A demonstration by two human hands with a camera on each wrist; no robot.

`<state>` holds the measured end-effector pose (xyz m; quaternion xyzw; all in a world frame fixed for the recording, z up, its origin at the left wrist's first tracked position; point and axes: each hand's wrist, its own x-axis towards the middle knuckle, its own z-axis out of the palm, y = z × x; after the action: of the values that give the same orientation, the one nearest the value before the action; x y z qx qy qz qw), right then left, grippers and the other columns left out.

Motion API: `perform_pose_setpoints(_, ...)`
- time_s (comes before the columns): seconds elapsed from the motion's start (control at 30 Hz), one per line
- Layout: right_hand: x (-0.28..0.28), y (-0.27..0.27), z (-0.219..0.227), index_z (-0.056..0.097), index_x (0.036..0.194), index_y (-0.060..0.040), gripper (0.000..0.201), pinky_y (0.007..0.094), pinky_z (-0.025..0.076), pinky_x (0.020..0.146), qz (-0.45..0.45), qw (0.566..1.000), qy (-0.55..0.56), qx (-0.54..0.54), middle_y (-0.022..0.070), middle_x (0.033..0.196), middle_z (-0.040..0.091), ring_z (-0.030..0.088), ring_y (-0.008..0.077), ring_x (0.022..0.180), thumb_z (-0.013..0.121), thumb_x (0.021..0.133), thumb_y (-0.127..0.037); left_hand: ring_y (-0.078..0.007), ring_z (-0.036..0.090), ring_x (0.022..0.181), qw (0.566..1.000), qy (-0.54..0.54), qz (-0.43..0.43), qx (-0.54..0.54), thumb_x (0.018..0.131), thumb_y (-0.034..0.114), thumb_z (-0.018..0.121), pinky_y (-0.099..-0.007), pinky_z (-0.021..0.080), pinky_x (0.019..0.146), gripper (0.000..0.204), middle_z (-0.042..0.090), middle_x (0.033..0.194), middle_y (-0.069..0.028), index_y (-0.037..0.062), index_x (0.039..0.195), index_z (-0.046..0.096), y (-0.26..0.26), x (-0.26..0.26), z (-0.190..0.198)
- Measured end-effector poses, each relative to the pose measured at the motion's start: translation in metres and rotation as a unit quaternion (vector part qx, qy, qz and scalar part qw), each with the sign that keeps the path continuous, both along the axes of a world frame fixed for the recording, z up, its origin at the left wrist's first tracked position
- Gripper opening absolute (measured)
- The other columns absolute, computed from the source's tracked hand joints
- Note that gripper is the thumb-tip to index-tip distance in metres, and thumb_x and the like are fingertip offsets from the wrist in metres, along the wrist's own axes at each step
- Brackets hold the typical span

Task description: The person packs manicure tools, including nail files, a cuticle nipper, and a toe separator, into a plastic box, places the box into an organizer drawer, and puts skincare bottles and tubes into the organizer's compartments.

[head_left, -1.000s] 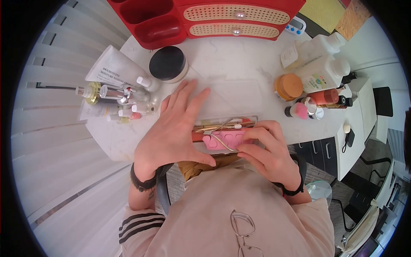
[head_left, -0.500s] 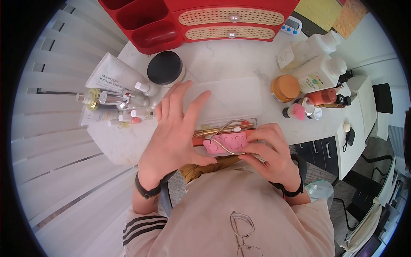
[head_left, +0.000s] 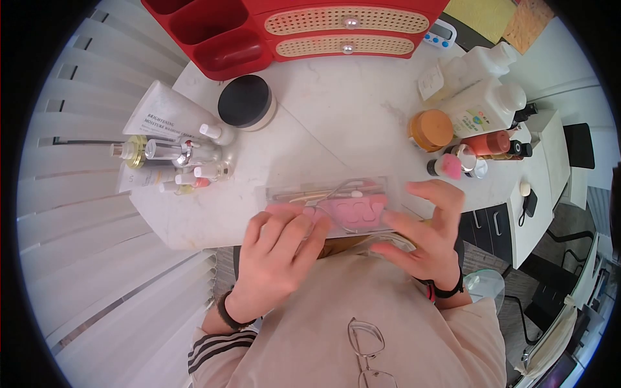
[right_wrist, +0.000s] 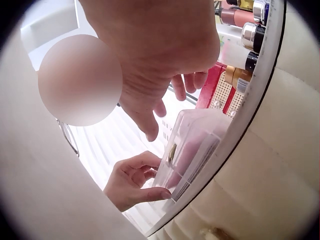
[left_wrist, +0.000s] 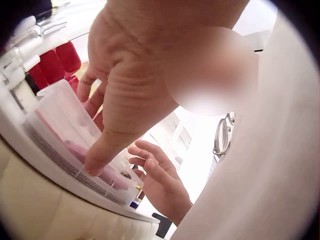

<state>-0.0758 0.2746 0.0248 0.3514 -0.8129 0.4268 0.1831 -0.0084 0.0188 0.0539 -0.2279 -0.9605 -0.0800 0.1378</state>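
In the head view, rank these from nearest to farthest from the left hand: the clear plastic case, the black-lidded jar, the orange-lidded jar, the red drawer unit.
Measured from the left hand:
1. Clear plastic case: under its fingertips at the table's near edge.
2. Black-lidded jar: straight beyond the hand, mid-table.
3. Orange-lidded jar: across on the right side.
4. Red drawer unit: at the table's far edge.

A round white marble-look table (head_left: 349, 110) stands over a pale planked floor (head_left: 97, 258), lit brightly and evenly. A red drawer unit (head_left: 336, 26) with woven fronts sits at its far edge, bottles and jars (head_left: 479, 110) crowded at both sides. To the right stands a white cabinet (head_left: 550, 168) with dark drawers.
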Motion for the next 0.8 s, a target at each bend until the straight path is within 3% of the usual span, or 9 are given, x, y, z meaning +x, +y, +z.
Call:
perform_pose_setpoints(0.07, -0.006, -0.005, 0.002, 0.074, 0.113, -0.0143, 0.047, 0.0437, 0.043, 0.094, 0.080, 0.995, -0.021, 0.055, 0.0172, 0.133, 0.055, 0.051, 0.0363, 0.114, 0.087, 0.068, -0.022, -0.0240, 0.060, 0.096, 0.998, 0.014, -0.033, 0.043, 0.068, 0.012, 0.066, -0.0409, 0.049, 0.083, 0.041, 0.057, 0.105, -0.0071, 0.0036, 0.109, 0.071, -0.001, -0.003, -0.007)
perform_pose_setpoints(0.2, -0.005, -0.012, -0.002, 0.075, 0.113, -0.0150, 0.044, 0.0447, 0.043, 0.098, 0.101, 0.991, -0.074, 0.044, 0.0166, 0.139, 0.055, 0.050, 0.0394, 0.120, 0.084, 0.070, -0.021, -0.0244, 0.060, 0.096, 0.997, 0.025, -0.044, 0.059, 0.066, 0.011, 0.068, -0.0397, 0.051, 0.082, 0.040, 0.058, 0.105, -0.0065, 0.0025, 0.104, 0.072, -0.005, -0.005, -0.012)
perform_pose_setpoints(0.3, -0.008, -0.012, -0.004, 0.076, 0.112, -0.0154, 0.042, 0.0456, 0.042, 0.100, 0.113, 0.988, -0.097, 0.051, 0.0165, 0.141, 0.055, 0.050, 0.0406, 0.123, 0.083, 0.072, -0.023, -0.0260, 0.060, 0.098, 0.992, 0.032, -0.063, 0.101, 0.063, 0.011, 0.079, -0.0364, 0.050, 0.075, 0.037, 0.059, 0.103, -0.0051, 0.0054, 0.099, 0.074, -0.009, -0.010, -0.017)
perform_pose_setpoints(0.5, -0.016, -0.016, -0.016, 0.076, 0.110, -0.0141, 0.037, 0.0475, 0.040, 0.101, 0.117, 0.987, -0.108, 0.026, 0.0166, 0.141, 0.055, 0.049, 0.0394, 0.124, 0.081, 0.074, -0.022, -0.0307, 0.060, 0.103, 0.972, -0.060, -0.084, 0.210, 0.064, 0.021, 0.087, -0.0416, 0.051, 0.082, 0.038, 0.064, 0.119, -0.0086, 0.0065, 0.097, 0.074, -0.020, -0.030, -0.011)
perform_pose_setpoints(0.57, -0.019, -0.016, -0.015, 0.075, 0.107, -0.0116, 0.033, 0.0465, 0.039, 0.101, 0.134, 0.982, -0.136, 0.009, 0.0158, 0.138, 0.055, 0.050, 0.0386, 0.121, 0.080, 0.074, -0.018, -0.0348, 0.058, 0.112, 0.968, -0.092, -0.074, 0.220, 0.063, 0.031, 0.088, -0.0467, 0.048, 0.089, 0.058, 0.061, 0.127, -0.0113, 0.0054, 0.112, 0.070, -0.021, -0.037, -0.013)
perform_pose_setpoints(0.6, -0.020, -0.017, -0.015, 0.075, 0.107, -0.0116, 0.033, 0.0465, 0.039, 0.101, 0.133, 0.981, -0.137, 0.009, 0.0158, 0.138, 0.055, 0.050, 0.0386, 0.121, 0.080, 0.074, -0.018, -0.0348, 0.058, 0.112, 0.968, -0.093, -0.073, 0.221, 0.063, 0.031, 0.088, -0.0467, 0.048, 0.089, 0.058, 0.061, 0.127, -0.0113, 0.0054, 0.112, 0.070, -0.019, -0.039, -0.010)
perform_pose_setpoints(0.67, -0.022, -0.020, -0.014, 0.072, 0.109, -0.0086, 0.038, 0.0457, 0.038, 0.099, 0.140, 0.979, -0.148, 0.013, 0.0145, 0.136, 0.054, 0.050, 0.0366, 0.118, 0.079, 0.073, -0.017, -0.0354, 0.054, 0.120, 0.972, -0.143, 0.018, 0.187, 0.063, 0.040, 0.088, -0.0486, 0.042, 0.096, 0.081, 0.058, 0.132, -0.0119, 0.0038, 0.130, 0.060, -0.011, -0.045, -0.001)
perform_pose_setpoints(0.8, -0.025, -0.023, -0.012, 0.069, 0.117, -0.0076, 0.048, 0.0454, 0.037, 0.098, 0.128, 0.974, -0.182, 0.036, 0.0145, 0.135, 0.052, 0.050, 0.0350, 0.118, 0.079, 0.072, -0.019, -0.0307, 0.052, 0.123, 0.978, -0.174, -0.005, 0.115, 0.066, 0.046, 0.084, -0.0467, 0.039, 0.096, 0.093, 0.053, 0.136, -0.0113, 0.0030, 0.141, 0.048, -0.011, -0.045, -0.006)
